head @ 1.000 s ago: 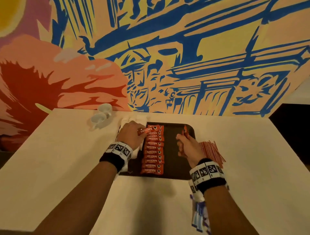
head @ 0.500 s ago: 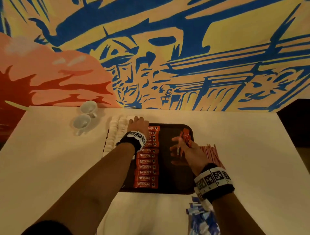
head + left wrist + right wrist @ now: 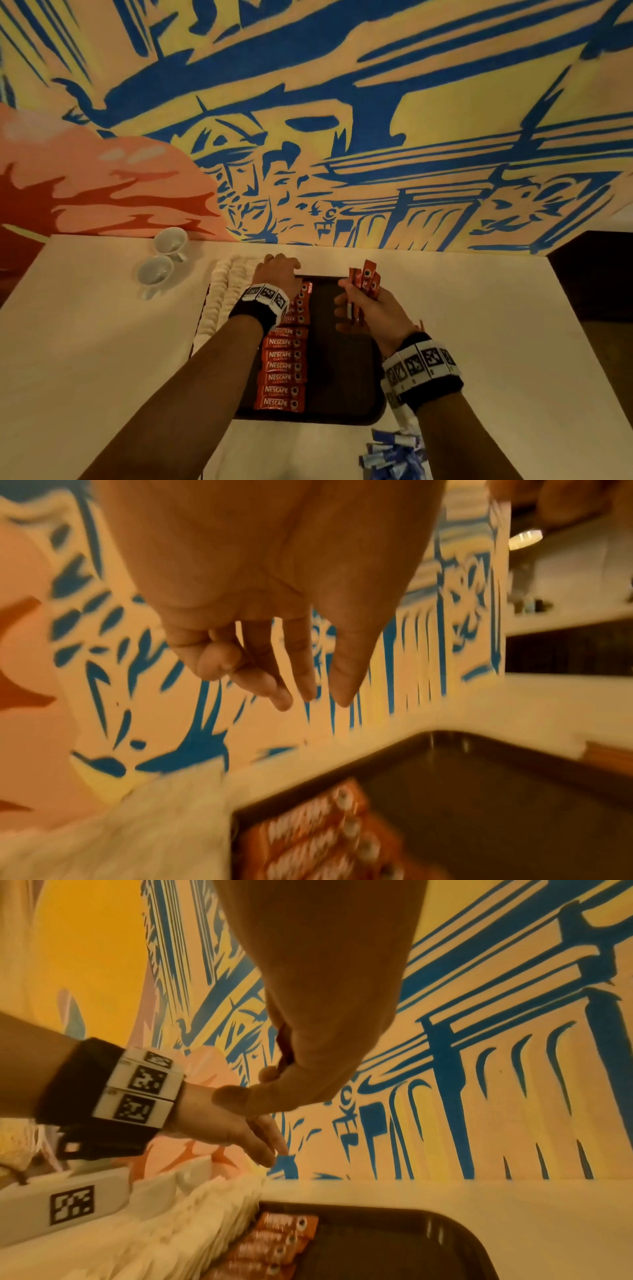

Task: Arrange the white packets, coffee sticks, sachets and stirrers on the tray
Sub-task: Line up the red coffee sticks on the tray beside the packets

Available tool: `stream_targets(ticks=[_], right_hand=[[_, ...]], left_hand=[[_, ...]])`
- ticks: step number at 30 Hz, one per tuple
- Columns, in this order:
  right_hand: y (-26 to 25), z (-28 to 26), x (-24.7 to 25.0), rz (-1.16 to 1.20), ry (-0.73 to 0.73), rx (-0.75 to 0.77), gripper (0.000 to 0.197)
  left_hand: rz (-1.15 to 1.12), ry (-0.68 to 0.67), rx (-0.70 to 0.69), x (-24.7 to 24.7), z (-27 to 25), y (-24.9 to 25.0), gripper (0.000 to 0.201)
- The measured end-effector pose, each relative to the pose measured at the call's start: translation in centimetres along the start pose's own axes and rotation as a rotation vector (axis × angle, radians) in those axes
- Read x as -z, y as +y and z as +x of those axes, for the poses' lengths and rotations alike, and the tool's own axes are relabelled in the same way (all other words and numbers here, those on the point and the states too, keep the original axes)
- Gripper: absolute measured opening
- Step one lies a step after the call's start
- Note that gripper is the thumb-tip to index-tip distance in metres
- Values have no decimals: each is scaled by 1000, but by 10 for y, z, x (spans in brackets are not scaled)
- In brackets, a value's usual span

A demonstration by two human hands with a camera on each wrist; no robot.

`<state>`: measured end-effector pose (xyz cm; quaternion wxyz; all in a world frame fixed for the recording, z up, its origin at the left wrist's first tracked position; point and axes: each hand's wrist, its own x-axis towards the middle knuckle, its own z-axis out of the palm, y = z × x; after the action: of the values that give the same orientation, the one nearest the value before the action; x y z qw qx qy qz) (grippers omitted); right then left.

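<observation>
Since a second ago: left hand (image 3: 279, 274) gone from mid-column to the tray's (image 3: 342, 407) far left corner, fingers loose, nothing held. Left to right now: white packets (image 3: 224, 291) ranked along the left edge; coffee sticks (image 3: 282, 366) laid flat in a column beside them; right hand (image 3: 368, 308) clamped on a spare bunch of sticks (image 3: 364, 279) above the bare middle. Coffee-stick step in hand, seemingly. Next: one stick passed across, set at the column's far end (blue sachets (image 3: 394, 457) off the near right corner, waiting).

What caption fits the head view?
Right hand holds spare coffee sticks above the tray; left hand reaches its far edge.
</observation>
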<state>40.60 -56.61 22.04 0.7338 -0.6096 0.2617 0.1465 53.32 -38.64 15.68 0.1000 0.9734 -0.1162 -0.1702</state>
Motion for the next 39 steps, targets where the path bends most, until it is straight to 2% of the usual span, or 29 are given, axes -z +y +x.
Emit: stream_targets(ticks=[4, 8, 15, 19, 22, 25, 30, 33, 39], right_hand=[[-28, -17, -4, 143, -88, 37, 24], [-58, -42, -13, 123, -178, 164, 21], [-90, -87, -32, -33, -245, 341, 17], [-91, -97, -49, -7, -220, 348, 29], [-87, -99, -63, 117, -172, 286, 32], [-84, -98, -72, 193, -94, 239, 23], [-91, -108, -87, 274, -28, 271, 22], [-99, -117, -99, 239, -50, 314, 34], [-107, -126, -124, 82, -19, 403, 12]], left_hand=[[-391, 178, -34, 46, -46, 29, 27], [-706, 290, -192, 96, -96, 54, 14], [-1017, 434, -265, 158, -163, 65, 15], [-1151, 515, -243, 165, -184, 54, 10], [-1255, 469, -271, 169, -196, 44, 11], [-1296, 393, -332, 174, -204, 32, 10], [-1280, 346, -404, 176, -210, 12, 9], [-1241, 335, -440, 174, -209, 4, 9], [-1253, 258, -442, 171, -209, -12, 24]])
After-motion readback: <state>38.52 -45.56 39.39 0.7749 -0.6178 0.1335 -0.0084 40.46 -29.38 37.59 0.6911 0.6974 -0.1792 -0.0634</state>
